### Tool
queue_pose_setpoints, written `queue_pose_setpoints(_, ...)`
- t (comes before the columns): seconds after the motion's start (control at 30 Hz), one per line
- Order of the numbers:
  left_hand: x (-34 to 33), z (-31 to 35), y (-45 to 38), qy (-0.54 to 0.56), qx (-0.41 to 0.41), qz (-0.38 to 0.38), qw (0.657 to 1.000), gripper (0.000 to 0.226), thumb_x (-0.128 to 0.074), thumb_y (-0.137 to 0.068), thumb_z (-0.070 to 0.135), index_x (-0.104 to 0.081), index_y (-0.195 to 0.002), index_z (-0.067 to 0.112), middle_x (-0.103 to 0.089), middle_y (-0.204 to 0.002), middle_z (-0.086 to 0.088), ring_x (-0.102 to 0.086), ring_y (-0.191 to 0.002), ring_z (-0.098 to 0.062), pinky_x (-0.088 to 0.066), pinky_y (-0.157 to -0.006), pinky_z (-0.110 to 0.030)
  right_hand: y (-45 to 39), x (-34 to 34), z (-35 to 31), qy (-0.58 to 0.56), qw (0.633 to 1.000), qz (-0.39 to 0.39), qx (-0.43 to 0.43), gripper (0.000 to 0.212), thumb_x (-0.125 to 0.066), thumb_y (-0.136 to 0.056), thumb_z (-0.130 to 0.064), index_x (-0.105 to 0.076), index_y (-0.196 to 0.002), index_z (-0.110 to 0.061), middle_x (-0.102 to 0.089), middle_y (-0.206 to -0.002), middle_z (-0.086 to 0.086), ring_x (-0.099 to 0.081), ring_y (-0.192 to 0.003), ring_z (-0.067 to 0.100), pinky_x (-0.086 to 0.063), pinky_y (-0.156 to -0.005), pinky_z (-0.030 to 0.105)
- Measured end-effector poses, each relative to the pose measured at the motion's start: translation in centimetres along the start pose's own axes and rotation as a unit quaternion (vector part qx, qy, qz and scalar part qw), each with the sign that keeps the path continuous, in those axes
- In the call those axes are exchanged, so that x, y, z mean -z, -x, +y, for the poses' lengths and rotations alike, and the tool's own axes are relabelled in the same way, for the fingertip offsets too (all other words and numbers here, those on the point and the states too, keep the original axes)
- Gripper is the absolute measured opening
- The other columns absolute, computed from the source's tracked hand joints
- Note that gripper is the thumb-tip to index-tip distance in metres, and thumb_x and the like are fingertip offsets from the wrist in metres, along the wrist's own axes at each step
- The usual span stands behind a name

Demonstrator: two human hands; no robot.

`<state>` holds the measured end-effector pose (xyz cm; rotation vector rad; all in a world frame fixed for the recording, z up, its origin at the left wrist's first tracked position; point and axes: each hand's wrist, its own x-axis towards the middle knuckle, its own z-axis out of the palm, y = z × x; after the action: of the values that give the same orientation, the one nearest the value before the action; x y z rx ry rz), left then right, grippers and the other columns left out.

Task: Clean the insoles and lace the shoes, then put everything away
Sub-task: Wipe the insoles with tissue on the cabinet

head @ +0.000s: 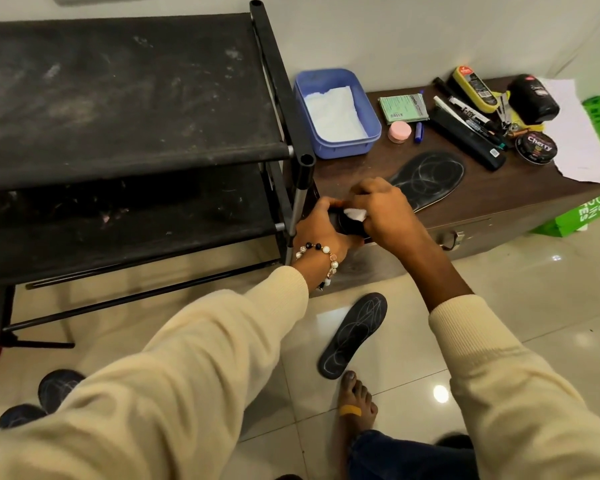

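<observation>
Down low on the shiny floor (499, 289), one dark insole on the floor (352, 336) lying flat near a bare foot (355, 400), marked with pale scribbles. Probably light and bendy, a bit floppy, so best picked up at the middle or pinched at the heel end. A little further, left hand (321, 226) curled around a dark insole in the hands (350, 226), holding it at the edge of the brown cabinet (482, 206). Right hand (381, 209) closed on a small white wipe (459, 213), pressing it onto that insole. Further back, a third insole on the cabinet (428, 178) lying flat on top. Behind that, a blue tub (336, 112) with white tissue inside, beside the black shoe rack (118, 98). Far right, a round polish tin (536, 147).
</observation>
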<state>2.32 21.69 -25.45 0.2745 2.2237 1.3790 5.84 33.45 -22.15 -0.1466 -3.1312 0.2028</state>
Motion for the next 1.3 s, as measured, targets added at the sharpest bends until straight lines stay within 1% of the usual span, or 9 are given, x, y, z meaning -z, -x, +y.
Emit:
queue_pose_setpoints(0.13,-0.1,0.2,0.1,-0.003,-0.003,0.012,1.000,0.064,-0.087,-0.063,0.023,-0.057,-0.120,0.028,-0.064,-0.116,0.001,-0.061,-0.103,-0.019,-0.053,-0.089,-0.033,-0.6,-0.6,-0.6,0.024,0.998,0.014,-0.052,0.035,-0.058,-0.089,-0.012,-0.061,-0.124,-0.007,-0.053,-0.129,0.012,-0.042,-0.120,0.029,-0.040,-0.090,0.034)
queue_pose_setpoints(0.33,-0.2,0.2,0.4,-0.026,-0.014,0.023,0.999,0.052,-0.085,-0.066,0.025,-0.059,-0.110,0.023,-0.063,-0.101,0.005,-0.058,-0.089,-0.015,-0.051,-0.078,-0.028,0.2,0.9,0.7,-0.020,0.998,-0.027,0.051,0.027,-0.066,-0.080,-0.004,-0.071,-0.106,-0.005,-0.063,-0.111,0.018,-0.055,-0.103,0.036,-0.045,-0.082,0.043)
queue_pose_setpoints(0.5,-0.1,0.2,0.4,-0.057,-0.024,0.026,0.998,0.052,-0.084,-0.068,0.024,-0.059,-0.113,0.022,-0.065,-0.107,0.000,-0.060,-0.093,-0.018,-0.053,-0.081,-0.031,0.1,0.4,1.3,0.035,0.996,-0.028,-0.078,0.031,-0.060,-0.087,-0.010,-0.065,-0.118,-0.005,-0.056,-0.125,0.014,-0.047,-0.116,0.029,-0.042,-0.094,0.036)
queue_pose_setpoints(0.7,-0.1,0.4,0.3,-0.080,-0.026,0.025,0.996,0.055,-0.084,-0.067,0.033,-0.059,-0.114,0.023,-0.067,-0.107,-0.002,-0.064,-0.095,-0.022,-0.055,-0.082,-0.035,1.2,1.2,-0.4,-0.018,0.997,-0.043,0.060,0.023,-0.065,-0.083,-0.010,-0.072,-0.104,-0.005,-0.064,-0.111,0.017,-0.057,-0.104,0.034,-0.047,-0.083,0.041)
queue_pose_setpoints(0.77,0.0,0.5,0.3,-0.094,-0.031,0.019,0.995,0.055,-0.084,-0.067,0.032,-0.058,-0.115,0.022,-0.067,-0.109,-0.003,-0.063,-0.096,-0.022,-0.054,-0.081,-0.034,1.6,1.4,0.5,0.004,0.999,-0.048,0.019,0.023,-0.062,-0.086,-0.012,-0.071,-0.106,-0.004,-0.063,-0.112,0.018,-0.057,-0.104,0.034,-0.046,-0.087,0.042)
queue_pose_setpoints(0.9,0.1,0.5,0.3,-0.128,-0.036,0.010,0.991,0.057,-0.083,-0.069,0.030,-0.056,-0.119,0.023,-0.064,-0.115,-0.005,-0.062,-0.099,-0.024,-0.049,-0.076,-0.030,2.2,0.7,1.4,0.025,0.991,-0.015,-0.129,0.031,-0.057,-0.089,-0.006,-0.065,-0.118,-0.005,-0.057,-0.122,0.016,-0.050,-0.114,0.030,-0.040,-0.094,0.033)
queue_pose_setpoints(1.0,0.1,0.7,0.3,-0.139,-0.041,0.006,0.989,0.056,-0.083,-0.069,0.033,-0.056,-0.117,0.022,-0.065,-0.110,-0.006,-0.063,-0.096,-0.024,-0.052,-0.075,-0.031,2.5,0.4,0.1,0.015,0.997,-0.032,-0.075,0.031,-0.053,-0.090,-0.008,-0.064,-0.119,-0.006,-0.055,-0.121,0.015,-0.048,-0.113,0.029,-0.040,-0.089,0.032)
queue_pose_setpoints(1.1,0.2,0.8,0.3,-0.153,-0.046,0.003,0.987,0.057,-0.083,-0.069,0.037,-0.056,-0.118,0.023,-0.064,-0.111,-0.007,-0.063,-0.096,-0.025,-0.054,-0.077,-0.035,3.3,1.1,0.3,0.004,0.999,-0.048,0.011,0.025,-0.055,-0.087,-0.007,-0.071,-0.107,-0.005,-0.060,-0.111,0.018,-0.054,-0.104,0.035,-0.043,-0.082,0.040)
queue_pose_setpoints(1.3,0.1,1.0,0.0,-0.183,-0.044,0.000,0.982,0.056,-0.081,-0.073,0.033,-0.054,-0.121,0.022,-0.061,-0.116,-0.006,-0.061,-0.102,-0.027,-0.049,-0.074,-0.033,3.8,0.6,2.1,0.034,0.989,-0.004,-0.143,0.027,-0.053,-0.091,-0.006,-0.066,-0.115,-0.005,-0.058,-0.118,0.015,-0.049,-0.109,0.028,-0.039,-0.087,0.032)
